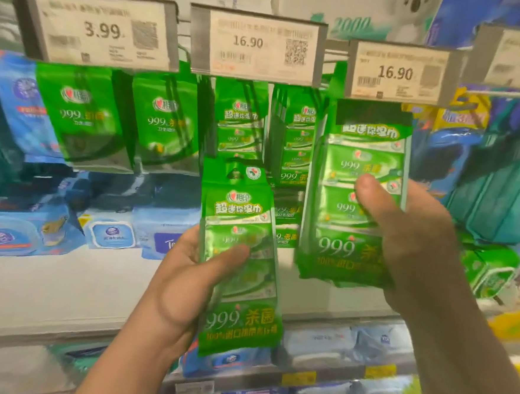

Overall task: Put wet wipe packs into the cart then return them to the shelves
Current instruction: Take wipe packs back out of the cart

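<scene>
One green wipe pack is gripped by the left hand, another hanging pack by the right hand, fingers curled round each.

Two long green wet wipe packs, glossy, w/ white "999" print, both upright in front of the shelves. Left pack is gripped at mid-height, tilted slightly, top free, lower than the other. Right pack is gripped at its right edge, its top right under the 16.90 price tag. More green packs hang on pegs behind.
</scene>
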{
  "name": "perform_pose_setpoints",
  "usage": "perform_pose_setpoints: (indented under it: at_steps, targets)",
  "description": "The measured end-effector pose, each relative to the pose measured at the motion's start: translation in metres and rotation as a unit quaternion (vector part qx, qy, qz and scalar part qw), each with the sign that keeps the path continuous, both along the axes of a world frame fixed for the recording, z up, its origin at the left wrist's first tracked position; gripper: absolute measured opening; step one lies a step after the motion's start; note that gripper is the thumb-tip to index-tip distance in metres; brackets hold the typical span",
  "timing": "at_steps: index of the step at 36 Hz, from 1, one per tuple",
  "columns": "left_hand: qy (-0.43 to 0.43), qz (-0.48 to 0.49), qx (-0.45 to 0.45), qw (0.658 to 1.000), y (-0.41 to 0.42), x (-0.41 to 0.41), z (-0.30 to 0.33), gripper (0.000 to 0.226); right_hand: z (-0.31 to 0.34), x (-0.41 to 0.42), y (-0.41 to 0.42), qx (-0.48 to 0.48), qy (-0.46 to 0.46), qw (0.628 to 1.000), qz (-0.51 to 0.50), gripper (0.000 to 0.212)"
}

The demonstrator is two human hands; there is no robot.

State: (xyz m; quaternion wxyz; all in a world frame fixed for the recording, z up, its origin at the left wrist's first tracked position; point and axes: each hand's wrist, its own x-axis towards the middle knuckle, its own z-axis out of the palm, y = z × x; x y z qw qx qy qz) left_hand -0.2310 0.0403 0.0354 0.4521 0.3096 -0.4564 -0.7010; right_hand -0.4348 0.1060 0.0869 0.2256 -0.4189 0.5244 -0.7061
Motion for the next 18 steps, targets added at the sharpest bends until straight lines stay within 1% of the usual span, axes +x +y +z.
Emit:
perform_pose_setpoints:
  at_steps: [2,5,8,9,10,12,13,14,17,18]
  targets:
    - [0.019,-0.021,0.011,1.000,-0.005,0.002,0.001,0.045,-0.005,0.000,-0.008,0.002,0.000,1.000,-0.008,0.027]
    - [0.015,-0.039,0.002,0.999,-0.012,0.006,0.002,0.042,-0.013,0.000,-0.017,0.008,0.013,1.000,-0.027,0.026]
    - [0.008,-0.050,-0.002,0.999,-0.020,0.008,0.001,0.040,-0.025,0.002,-0.023,0.013,-0.011,0.999,-0.030,0.020]
    - [0.008,-0.053,0.000,0.999,-0.022,0.008,0.001,0.040,-0.030,0.004,-0.024,0.019,-0.018,0.999,-0.038,0.027]
    - [0.011,-0.051,0.001,0.999,-0.026,0.008,0.001,0.041,-0.035,0.006,-0.025,0.029,-0.020,0.998,-0.047,0.040]
    - [0.011,-0.045,0.000,0.999,-0.032,0.007,0.000,0.041,-0.045,0.010,-0.029,0.035,-0.038,0.998,-0.046,0.074]
    - [0.010,-0.046,-0.003,0.999,-0.035,0.006,-0.001,0.039,-0.049,0.011,-0.031,0.033,-0.051,0.997,-0.046,0.082]
    - [0.013,-0.048,-0.006,0.999,-0.038,0.005,-0.002,0.036,-0.052,0.013,-0.032,0.030,-0.059,0.997,-0.048,0.082]
    - [0.016,-0.054,-0.007,0.998,-0.045,0.000,-0.005,0.040,-0.057,0.014,-0.038,0.029,-0.066,0.995,-0.065,0.056]
    - [0.018,-0.055,-0.009,0.998,-0.046,-0.002,-0.005,0.042,-0.060,0.012,-0.040,0.029,-0.070,0.995,-0.069,0.051]
